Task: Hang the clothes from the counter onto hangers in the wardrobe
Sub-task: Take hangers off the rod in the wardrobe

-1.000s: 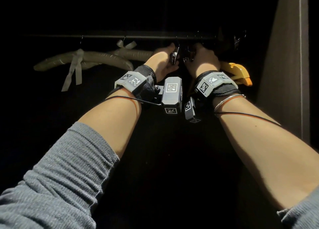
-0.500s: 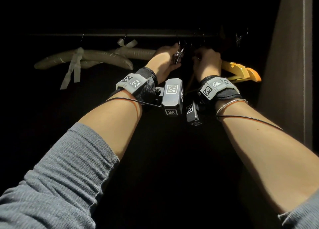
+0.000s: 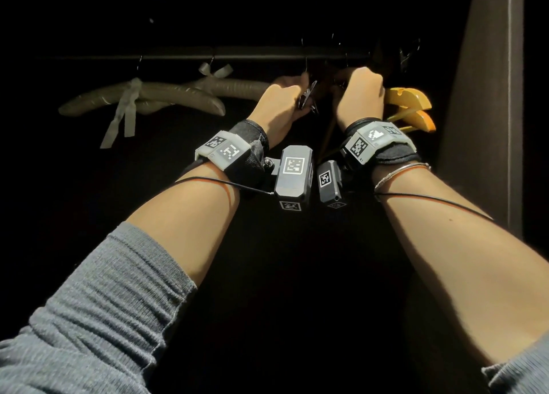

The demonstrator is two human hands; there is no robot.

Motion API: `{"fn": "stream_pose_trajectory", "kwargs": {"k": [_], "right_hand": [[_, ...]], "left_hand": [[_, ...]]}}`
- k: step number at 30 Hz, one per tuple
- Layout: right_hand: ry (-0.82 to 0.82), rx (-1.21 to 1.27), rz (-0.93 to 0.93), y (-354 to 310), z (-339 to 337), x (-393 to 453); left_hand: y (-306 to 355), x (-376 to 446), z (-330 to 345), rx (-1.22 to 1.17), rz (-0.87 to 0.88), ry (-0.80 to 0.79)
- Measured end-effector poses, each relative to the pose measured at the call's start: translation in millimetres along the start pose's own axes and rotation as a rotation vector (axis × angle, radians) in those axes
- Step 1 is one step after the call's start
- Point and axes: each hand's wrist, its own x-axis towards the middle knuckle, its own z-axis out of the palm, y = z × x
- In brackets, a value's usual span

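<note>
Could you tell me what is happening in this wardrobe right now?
A person reaches both arms into a dark wardrobe, up near the rail. The left hand grips a metal clip hanger, and the right hand is curled around something dark beside it, just in front of the yellow wooden hangers. Two padded hangers with ribbon bows hang empty further left. No garment is clearly visible in the dark.

Both hands, left hand (image 3: 277, 104) and right hand (image 3: 361, 96), under the rail (image 3: 208, 57) among hangers (image 3: 408, 105).

padded hangers (image 3: 142, 96) left, wooden hangers (image 3: 410, 99) right
</note>
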Motion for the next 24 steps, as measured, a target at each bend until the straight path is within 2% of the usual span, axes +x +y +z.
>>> {"fn": "stream_pose_trajectory", "kwargs": {"k": [4,11,16,19,24], "right_hand": [[-0.131,0.062,-0.056,-25,10,-43],[-0.323,0.274,-0.187,-84,24,-125],[-0.407,0.453,-0.284,-126,32,-186],[-0.464,0.605,-0.337,-153,33,-228],[-0.545,0.773,-0.426,-207,26,-304]], "left_hand": [[-4,-48,-33,0.057,-0.034,0.09],[-9,-144,-92,0.055,-0.066,0.407],[1,-226,-117,0.166,-0.066,0.641],[7,-282,-128,0.271,-0.055,0.72],[23,-376,-157,0.312,-0.015,0.906]]}}
